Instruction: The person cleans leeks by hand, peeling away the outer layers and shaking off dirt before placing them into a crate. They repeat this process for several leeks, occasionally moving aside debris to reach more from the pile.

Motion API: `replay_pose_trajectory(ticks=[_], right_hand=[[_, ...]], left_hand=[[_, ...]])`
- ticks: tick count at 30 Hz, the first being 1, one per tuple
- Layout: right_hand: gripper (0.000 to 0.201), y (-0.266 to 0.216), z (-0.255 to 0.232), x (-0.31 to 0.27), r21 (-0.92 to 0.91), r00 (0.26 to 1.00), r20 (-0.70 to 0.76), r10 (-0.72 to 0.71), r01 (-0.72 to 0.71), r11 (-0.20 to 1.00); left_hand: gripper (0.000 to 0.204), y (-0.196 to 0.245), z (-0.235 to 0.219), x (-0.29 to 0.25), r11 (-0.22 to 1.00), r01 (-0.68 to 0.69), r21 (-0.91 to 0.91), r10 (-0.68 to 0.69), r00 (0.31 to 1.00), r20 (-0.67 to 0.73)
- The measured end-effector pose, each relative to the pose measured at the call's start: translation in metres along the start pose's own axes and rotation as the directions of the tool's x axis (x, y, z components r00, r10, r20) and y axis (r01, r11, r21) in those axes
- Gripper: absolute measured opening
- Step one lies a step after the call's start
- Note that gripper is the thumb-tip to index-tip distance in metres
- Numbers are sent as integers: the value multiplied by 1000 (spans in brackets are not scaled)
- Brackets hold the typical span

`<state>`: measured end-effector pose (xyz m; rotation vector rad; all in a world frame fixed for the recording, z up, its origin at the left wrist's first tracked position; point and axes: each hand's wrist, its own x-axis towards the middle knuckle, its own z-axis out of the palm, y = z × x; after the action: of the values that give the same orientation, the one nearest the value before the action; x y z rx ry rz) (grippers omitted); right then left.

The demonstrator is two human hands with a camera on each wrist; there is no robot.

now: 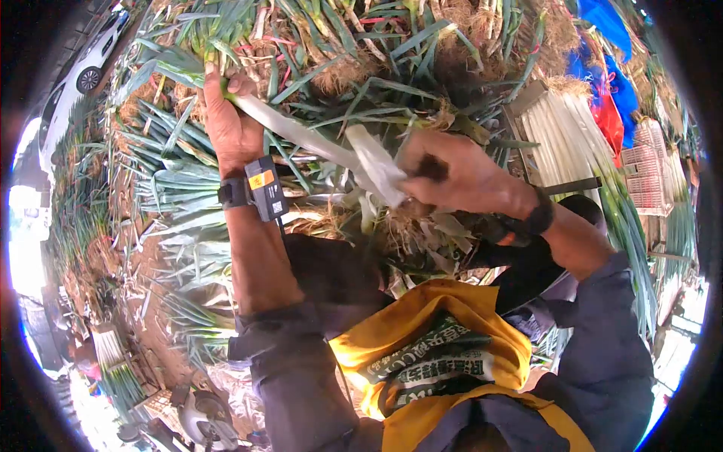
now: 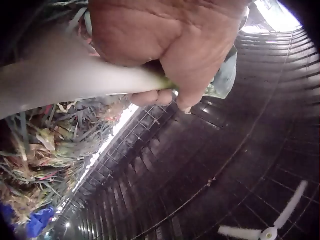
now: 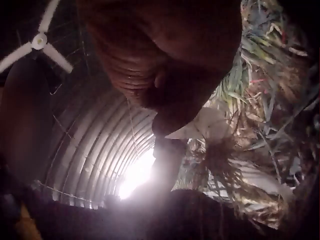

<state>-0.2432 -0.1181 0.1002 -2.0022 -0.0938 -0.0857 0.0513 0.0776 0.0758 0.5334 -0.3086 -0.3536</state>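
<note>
A long white leek (image 1: 301, 135) slants across the head view, its green top at upper left and its root end near the right hand. The left hand (image 1: 230, 113) grips it where white turns green; in the left wrist view the thumb and fingers of that hand (image 2: 170, 45) wrap the stalk (image 2: 85, 80). The right hand (image 1: 459, 173), slightly blurred, pinches a pale peeled layer (image 1: 376, 166) beside the stalk. In the right wrist view the right hand (image 3: 170, 60) is dark, its fingertips at a whitish piece (image 3: 205, 125) near hanging roots (image 3: 220, 155).
Piled leeks with roots (image 1: 331, 68) lie in front, more leeks (image 1: 192, 196) at left. A stack of trimmed white leeks (image 1: 565, 128) stands at right, near a pink crate (image 1: 648, 169) and blue and red bags (image 1: 610, 98). A yellow apron (image 1: 444, 331) covers the person's front.
</note>
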Motion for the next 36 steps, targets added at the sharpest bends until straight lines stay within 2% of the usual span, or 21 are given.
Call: replay_pose_trajectory(ticks=[2, 5, 8, 9, 10, 14, 15, 16, 18, 19, 20, 21, 22, 23, 25, 26, 28, 30, 31, 33, 36], right_hand=[[16, -6, -1, -20, 144, 994, 8, 109, -109, 984], [16, -24, -6, -42, -119, 965, -84, -247, 237, 964], [17, -46, -1, -72, -165, 933, -175, -315, 288, 943], [16, -47, 3, -82, -117, 931, -247, -270, 248, 962], [16, -46, 8, -90, -66, 923, -316, -220, 210, 975], [19, -29, 8, -93, 172, 822, -561, 103, -6, 985], [20, -38, 1, -81, 360, 808, -549, 213, -1, 933], [22, -51, -3, -66, 423, 788, -580, 205, 76, 903], [22, -64, -7, -67, 344, 793, -585, 170, 53, 937], [23, -65, -7, -74, 453, 803, -571, 173, 132, 882], [18, -50, -13, -86, 387, 773, -611, 170, 105, 916], [14, -40, -18, -94, 322, 741, -651, 167, 70, 944], [10, -38, -17, -101, 466, 693, -668, 271, 106, 878], [8, -43, -20, -102, 498, 575, -761, 298, 225, 837], [9, -41, -41, -110, 351, 529, -840, 125, 352, 867], [4, -40, -42, -115, 89, 502, -863, 49, 56, 994], [20, -40, -40, -95, 142, 576, -776, 255, -235, 962], [37, -19, -29, -79, -76, 781, -609, 139, -231, 970], [43, -5, -22, -68, -297, 846, -531, -48, -133, 946], [52, 16, -3, -46, -627, 884, -335, -327, 50, 778], [49, 47, 30, -20, -643, 967, -206, -151, -17, 766]], left_hand=[[18, 0, -7, 4, 998, 17, -68, -16, 1000, 19], [20, -3, -13, 9, 985, 31, -170, -20, 998, 63], [23, -10, 6, 3, 960, 70, -271, -44, 994, 98], [22, -16, 13, 0, 954, 87, -286, -75, 996, 53], [23, -26, 12, 3, 953, 69, -294, -37, 993, 113], [21, -45, 25, 0, 997, 29, -70, -26, 999, 46], [20, -53, 33, -4, 1000, 16, 12, -17, 999, 37], [17, -59, 39, -5, 1000, 31, -3, -30, 998, 49], [16, -61, 36, -5, 997, -27, 71, 30, 999, -35], [14, -50, 28, -1, 999, 43, -17, -44, 997, -60], [16, -43, -7, 19, 991, 88, -103, -81, 995, 64], [18, -42, -9, 21, 998, 22, -67, -25, 999, -40], [21, -40, -14, 19, 999, -40, -17, 37, 988, -149], [20, -39, 6, 6, 994, -60, 88, 73, 984, -161], [20, -32, 20, -7, 951, -140, 277, 203, 955, -215], [20, -33, 19, -8, 925, -148, 349, 238, 943, -231], [19, -34, 22, -8, 917, -119, 380, 206, 959, -195], [19, -38, 35, -11, 874, -174, 453, 259, 956, -134], [24, -40, 41, -14, 869, -154, 470, 248, 958, -144], [31, -46, 40, -14, 881, -163, 443, 244, 961, -132], [36, -47, 46, -10, 879, -168, 446, 249, 960, -130]])
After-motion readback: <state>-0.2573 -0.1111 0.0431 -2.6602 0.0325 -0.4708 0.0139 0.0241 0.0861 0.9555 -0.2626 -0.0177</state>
